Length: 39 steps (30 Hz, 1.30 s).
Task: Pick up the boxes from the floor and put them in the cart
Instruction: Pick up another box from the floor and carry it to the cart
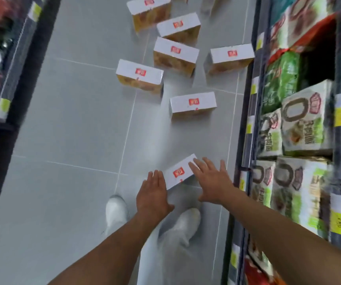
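Several white-topped boxes with red labels and yellow sides stand on the grey tiled floor of a shop aisle. The nearest box (179,172) lies just in front of my feet. My left hand (152,197) hangs over its left end with straight fingers. My right hand (211,181) is spread flat over its right end. Whether either hand touches the box, I cannot tell. Another box (193,103) stands further ahead, and more boxes (139,76) are scattered beyond it. No cart is in view.
Shelves of packaged goods (301,128) with yellow price tags line the right side. A dark shelf unit (3,79) with goods runs along the left. My white shoes (117,210) stand on the floor (73,140) below the hands.
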Motion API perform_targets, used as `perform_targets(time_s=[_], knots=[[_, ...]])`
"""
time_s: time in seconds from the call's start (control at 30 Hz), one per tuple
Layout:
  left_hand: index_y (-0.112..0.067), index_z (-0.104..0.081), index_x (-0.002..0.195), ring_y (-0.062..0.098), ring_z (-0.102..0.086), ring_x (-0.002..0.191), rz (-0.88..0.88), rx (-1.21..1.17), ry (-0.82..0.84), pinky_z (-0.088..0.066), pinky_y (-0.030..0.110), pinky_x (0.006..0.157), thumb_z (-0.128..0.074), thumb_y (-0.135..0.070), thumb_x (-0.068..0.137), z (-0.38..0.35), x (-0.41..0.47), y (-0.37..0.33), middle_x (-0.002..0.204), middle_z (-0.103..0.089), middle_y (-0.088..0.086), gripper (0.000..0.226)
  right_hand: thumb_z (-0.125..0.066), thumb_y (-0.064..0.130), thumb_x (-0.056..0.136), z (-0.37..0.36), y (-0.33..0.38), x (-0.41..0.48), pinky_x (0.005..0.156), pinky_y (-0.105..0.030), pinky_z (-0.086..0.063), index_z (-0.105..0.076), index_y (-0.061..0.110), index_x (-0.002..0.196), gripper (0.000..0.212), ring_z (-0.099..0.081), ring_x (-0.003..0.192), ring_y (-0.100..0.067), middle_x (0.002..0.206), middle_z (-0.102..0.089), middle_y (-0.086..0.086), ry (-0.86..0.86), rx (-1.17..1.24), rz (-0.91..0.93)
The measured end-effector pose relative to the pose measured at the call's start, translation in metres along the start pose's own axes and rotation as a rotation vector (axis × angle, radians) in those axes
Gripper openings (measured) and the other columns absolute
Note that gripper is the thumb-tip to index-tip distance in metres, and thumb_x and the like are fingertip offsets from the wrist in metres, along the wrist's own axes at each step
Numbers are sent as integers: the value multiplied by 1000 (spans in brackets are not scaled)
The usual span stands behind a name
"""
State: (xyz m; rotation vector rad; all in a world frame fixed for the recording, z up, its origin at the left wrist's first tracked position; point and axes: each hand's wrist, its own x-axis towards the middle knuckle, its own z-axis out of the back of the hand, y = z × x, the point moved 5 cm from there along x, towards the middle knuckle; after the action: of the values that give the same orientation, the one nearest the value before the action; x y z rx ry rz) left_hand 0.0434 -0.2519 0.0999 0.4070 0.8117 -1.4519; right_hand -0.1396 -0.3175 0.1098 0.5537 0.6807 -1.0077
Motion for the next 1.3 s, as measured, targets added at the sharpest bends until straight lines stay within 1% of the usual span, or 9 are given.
perform_targets(time_s=[0.07,0.17,0.23,0.43,0.57,0.73,0.9,1.07,1.3], knots=[[-12,3,159,31,-3,156,0,23,-1,-16,48,125,-65,-69,83,-31,26,6,170,-4,9,117,-70,58,87,-30,-3,38,118,-72,-3,5,27,163,112,4,158,-31,172,6,1,10,1,5],[-17,10,160,30,7,156,1,73,5,-8,57,124,-54,-74,87,-71,63,13,170,6,6,112,-62,58,93,-66,-6,89,118,-74,-7,5,30,162,101,6,158,-32,172,6,3,-17,32,15],[-21,12,159,30,10,156,10,68,-24,-5,64,122,-49,-78,86,-93,90,15,170,10,3,111,-65,63,89,-88,-11,121,117,-75,-9,5,33,161,105,6,157,-33,172,5,4,-46,39,30],[-26,13,158,32,8,156,73,11,-52,-14,76,113,-57,-81,79,-135,158,18,170,7,1,119,-73,71,75,-133,-22,189,112,-77,-19,-3,34,161,117,-5,157,-35,171,-7,2,-84,-123,143],[-27,12,158,34,3,156,130,7,2,-21,74,112,-59,-81,78,-153,179,19,170,2,3,120,-70,72,78,-156,-20,211,112,-78,-19,2,35,159,114,-4,157,-36,172,-4,1,-78,-176,190],[-27,-2,156,32,-22,151,170,5,3,-34,66,111,-63,-75,80,-168,186,22,165,-18,4,109,-66,70,83,-167,-16,218,112,-79,-15,9,38,157,111,-3,157,-37,172,-4,1,-114,-168,152],[-25,-13,149,26,-42,135,137,-34,-62,-51,48,100,-69,-66,80,-171,190,23,150,-37,3,99,-73,67,78,-170,-16,221,112,-76,-20,-7,40,155,105,-16,154,-36,168,-18,0,-105,-166,114],[-25,-20,148,24,-46,131,68,-17,-73,-53,46,96,-70,-62,81,-159,191,27,146,-43,1,91,-74,64,79,-163,-16,214,111,-67,-31,-22,38,151,93,-30,148,-32,162,-32,1,-134,-64,73],[-24,-26,145,24,-45,126,-61,24,-14,-54,46,92,-81,-49,74,-115,177,36,138,-46,0,94,-82,61,71,-139,-14,185,104,-70,-38,-19,34,153,107,-33,147,-34,159,-37,-2,-133,20,-6]])
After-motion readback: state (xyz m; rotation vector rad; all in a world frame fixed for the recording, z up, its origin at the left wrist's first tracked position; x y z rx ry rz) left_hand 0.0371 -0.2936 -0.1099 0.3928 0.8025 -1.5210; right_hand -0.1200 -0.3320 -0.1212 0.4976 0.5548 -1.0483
